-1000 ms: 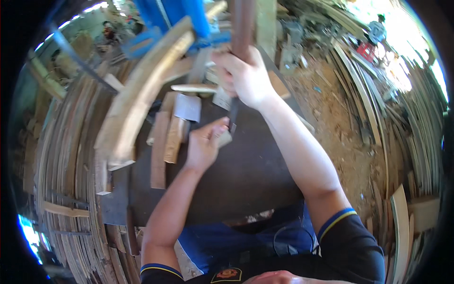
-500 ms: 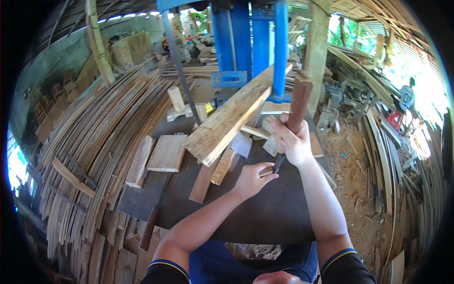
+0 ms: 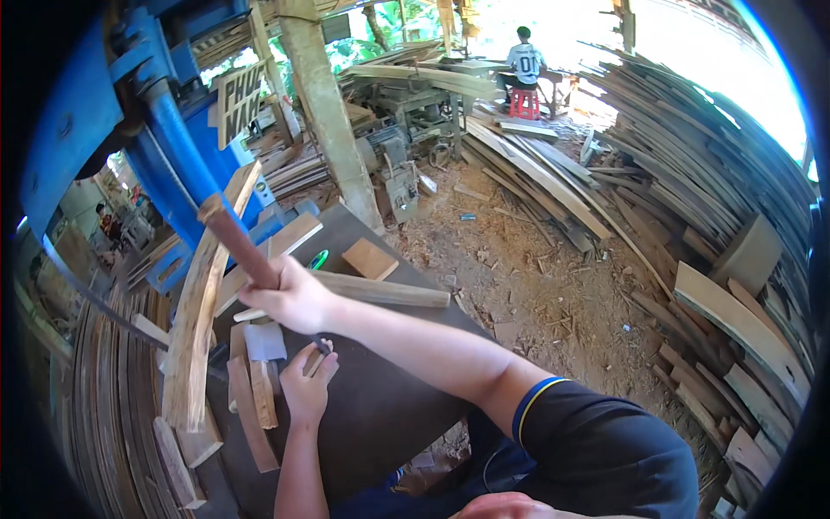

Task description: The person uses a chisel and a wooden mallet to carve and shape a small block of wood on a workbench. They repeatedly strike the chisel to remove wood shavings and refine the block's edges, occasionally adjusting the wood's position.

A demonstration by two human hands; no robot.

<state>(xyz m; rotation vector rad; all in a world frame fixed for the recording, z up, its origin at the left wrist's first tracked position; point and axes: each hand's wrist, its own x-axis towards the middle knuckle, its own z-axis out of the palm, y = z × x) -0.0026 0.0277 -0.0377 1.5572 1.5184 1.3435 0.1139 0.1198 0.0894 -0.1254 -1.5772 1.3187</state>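
My right hand [image 3: 298,298] is closed in a fist around a tool with a thick brown wooden handle [image 3: 232,235], which sticks up to the left. The tool's dark lower end [image 3: 322,345] comes out below the fist and reaches the fingertips of my left hand [image 3: 304,394]. Thumb and fingers of that hand pinch a small wooden stick [image 3: 313,364], mostly hidden. Both hands are over a dark tabletop [image 3: 380,406]. Left of them lie a long rough timber [image 3: 192,346], a narrow brown strip [image 3: 252,415] and a white paper [image 3: 264,342].
A blue machine [image 3: 173,164] stands at the far left of the table. A wood block [image 3: 370,259], a green roll [image 3: 319,259] and a long batten [image 3: 380,290] lie beyond my right arm. Plank stacks [image 3: 683,164] line the right; a person [image 3: 525,62] sits farther off.
The view has swung to the right, so the machine and table now appear farther left. My right hand still grips the tool, close to my left fingertips.
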